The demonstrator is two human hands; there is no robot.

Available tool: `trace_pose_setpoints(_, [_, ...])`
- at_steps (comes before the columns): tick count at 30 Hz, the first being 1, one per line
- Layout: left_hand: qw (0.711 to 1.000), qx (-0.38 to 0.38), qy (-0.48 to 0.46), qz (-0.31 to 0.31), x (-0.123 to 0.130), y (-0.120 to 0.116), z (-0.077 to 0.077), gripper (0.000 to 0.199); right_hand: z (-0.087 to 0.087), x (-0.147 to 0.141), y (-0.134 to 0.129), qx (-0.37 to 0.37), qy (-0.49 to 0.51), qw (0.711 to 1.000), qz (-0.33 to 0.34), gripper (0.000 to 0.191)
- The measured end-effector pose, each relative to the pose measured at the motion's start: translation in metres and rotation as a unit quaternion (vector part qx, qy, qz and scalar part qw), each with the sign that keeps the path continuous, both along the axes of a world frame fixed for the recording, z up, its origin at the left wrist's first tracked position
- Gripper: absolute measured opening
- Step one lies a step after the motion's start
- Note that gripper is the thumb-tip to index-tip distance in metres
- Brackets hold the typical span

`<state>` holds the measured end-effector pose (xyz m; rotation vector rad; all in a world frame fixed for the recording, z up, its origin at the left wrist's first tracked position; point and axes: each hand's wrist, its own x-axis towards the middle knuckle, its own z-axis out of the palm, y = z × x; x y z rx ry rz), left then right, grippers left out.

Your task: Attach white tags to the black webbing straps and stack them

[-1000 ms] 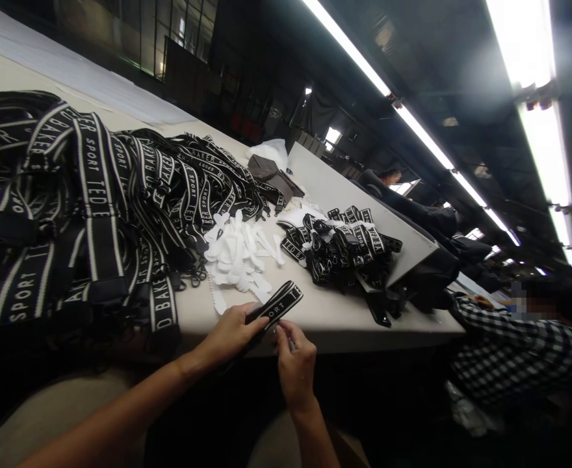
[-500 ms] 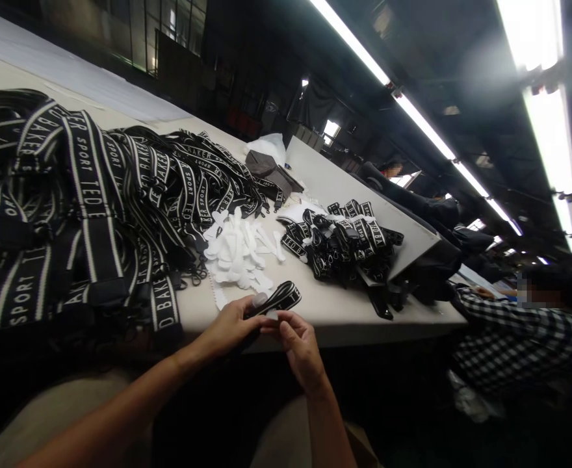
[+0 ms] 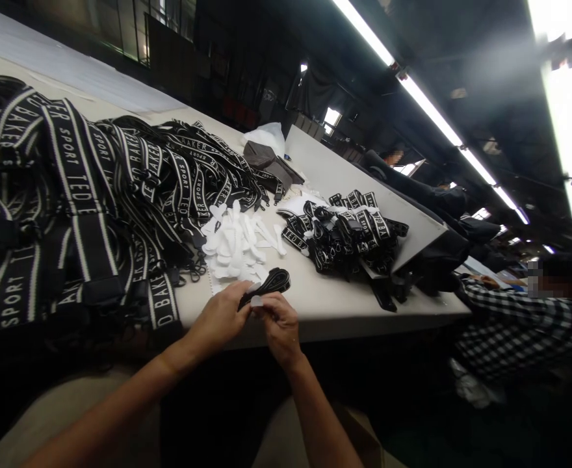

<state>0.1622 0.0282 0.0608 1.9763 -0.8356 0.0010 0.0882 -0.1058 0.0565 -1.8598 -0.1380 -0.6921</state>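
Note:
My left hand is closed on a rolled black strap with pale lettering and edge stripes, its looped end pointing away from me over the table edge. Close against it, my right hand pinches a small white strip at the strap's near side. Part of that strip is hidden by the fingers. Just beyond my hands lies a loose heap of white strips. A bundle of folded straps rests farther right, some with white bands around them.
A large pile of lettered straps covers the table's left side. Farther back are a dark grey folded piece and a clear plastic bag. A person in a checked shirt sits at the right, beyond the table edge.
Both hands and the rolled strap have shifted slightly left and up in view. The right-hand fingers have drawn in closer to the left hand at the white strip.

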Motion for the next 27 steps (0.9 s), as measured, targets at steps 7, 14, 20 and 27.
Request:
trace_pose_setpoints(7, [0.992,0.094,-0.086,0.025,0.010,0.011,0.007,0.016,-0.009,0.022,0.009,0.026,-0.027,0.998,-0.051,0.012])
trace_pose_setpoints(14, [0.999,0.018,0.038,0.013,0.025,0.008,-0.007,0.017,-0.015,0.045,0.011,0.018,0.015,0.998,-0.062,0.016])
trace_pose_setpoints(20, [0.993,-0.070,0.086,0.028,0.029,0.008,-0.009,0.037,-0.011,0.061,0.014,0.058,0.037,0.995,-0.071,0.012])
trace_pose_setpoints(27, [0.985,-0.085,0.081,0.127,0.026,0.009,-0.006,0.022,-0.003,0.070,0.020,0.023,-0.001,0.999,-0.024,0.011])
